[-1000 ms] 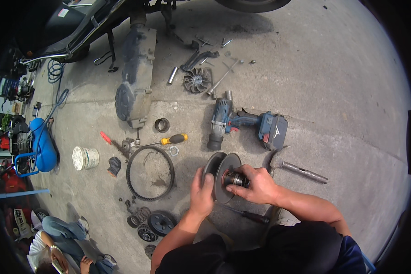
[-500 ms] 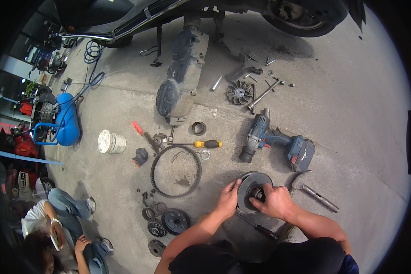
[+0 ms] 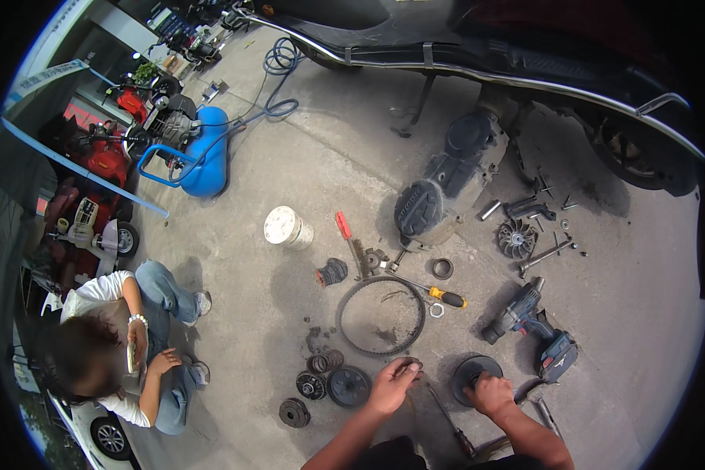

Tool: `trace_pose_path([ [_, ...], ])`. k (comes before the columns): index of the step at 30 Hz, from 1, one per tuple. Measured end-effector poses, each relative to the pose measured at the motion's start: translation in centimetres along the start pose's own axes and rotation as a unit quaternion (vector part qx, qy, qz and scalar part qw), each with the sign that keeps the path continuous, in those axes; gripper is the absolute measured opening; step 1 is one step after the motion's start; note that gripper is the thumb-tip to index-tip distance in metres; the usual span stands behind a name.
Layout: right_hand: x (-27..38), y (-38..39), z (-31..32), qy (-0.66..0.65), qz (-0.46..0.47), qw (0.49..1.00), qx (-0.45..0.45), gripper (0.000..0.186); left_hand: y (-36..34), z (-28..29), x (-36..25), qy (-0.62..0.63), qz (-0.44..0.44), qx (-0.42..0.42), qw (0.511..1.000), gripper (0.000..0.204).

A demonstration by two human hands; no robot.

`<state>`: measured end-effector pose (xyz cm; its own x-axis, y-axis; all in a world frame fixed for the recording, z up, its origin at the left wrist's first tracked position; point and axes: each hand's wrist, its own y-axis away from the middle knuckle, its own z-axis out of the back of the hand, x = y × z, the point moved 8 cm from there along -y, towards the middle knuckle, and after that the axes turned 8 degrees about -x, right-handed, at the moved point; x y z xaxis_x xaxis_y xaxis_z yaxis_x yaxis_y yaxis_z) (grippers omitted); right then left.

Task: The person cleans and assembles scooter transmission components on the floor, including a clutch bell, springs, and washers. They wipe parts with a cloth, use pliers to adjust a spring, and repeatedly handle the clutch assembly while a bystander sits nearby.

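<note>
Head view: gripping disc pulley (image 3: 471, 370) centrally with right hand (image 3: 493, 394), lower right of belt (image 3: 381, 354), probably for steadiness, while half-curling left hand (image 3: 394, 385) below belt, leaving any hold unclear.

The right hand (image 3: 491, 394) is on the pulley (image 3: 468, 370), the left hand (image 3: 395, 385) apart, to its left; 1 screwdriver (image 3: 463, 442) lies between the hands. Beyond the left hand, on the floor (image 3: 243, 266), lies the belt (image 3: 382, 353), with another screwdriver (image 3: 447, 298) and the nut (image 3: 432, 312) to its right and the bucket (image 3: 288, 228) farther off to its left. 3 discs (image 3: 348, 386) sit left of the left hand. The impact wrench (image 3: 517, 312) lies right of the pulley, farther out.
</note>
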<state>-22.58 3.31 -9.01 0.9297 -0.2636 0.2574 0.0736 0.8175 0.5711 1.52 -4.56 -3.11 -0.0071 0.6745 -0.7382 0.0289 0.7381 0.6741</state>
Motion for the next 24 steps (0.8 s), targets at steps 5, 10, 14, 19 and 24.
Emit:
trace_pose_path([
  [5, 2.6, 5.3, 11.3, 0.007, -0.008, 0.998, 0.058, 0.055, 14.4, 4.8, -14.9, 0.143, 0.003, -0.134, 0.981, 0.032],
  [10, 7.2, 12.9, 28.8, -0.066, -0.028, 0.992, -0.100, 0.037, 26.7, 3.4, -25.9, 0.190, -0.032, -0.105, 0.976, 0.032],
  [14, 14.2, 18.5, 38.3, -0.050, -0.002, 0.996, -0.080, 0.040, 33.0, -0.1, -31.4, 0.229, -0.041, -0.030, 0.972, 0.030],
  [19, 24.5, 20.6, 48.5, -0.003, 0.039, 0.994, -0.098, 0.037, 37.2, -0.6, -38.0, 0.244, -0.014, -0.032, 0.969, 0.026],
  [24, 32.2, 19.4, 58.3, -0.019, 0.071, 0.984, -0.164, 0.031, 38.5, 6.3, -46.2, 0.303, -0.009, -0.067, 0.951, 0.020],
])
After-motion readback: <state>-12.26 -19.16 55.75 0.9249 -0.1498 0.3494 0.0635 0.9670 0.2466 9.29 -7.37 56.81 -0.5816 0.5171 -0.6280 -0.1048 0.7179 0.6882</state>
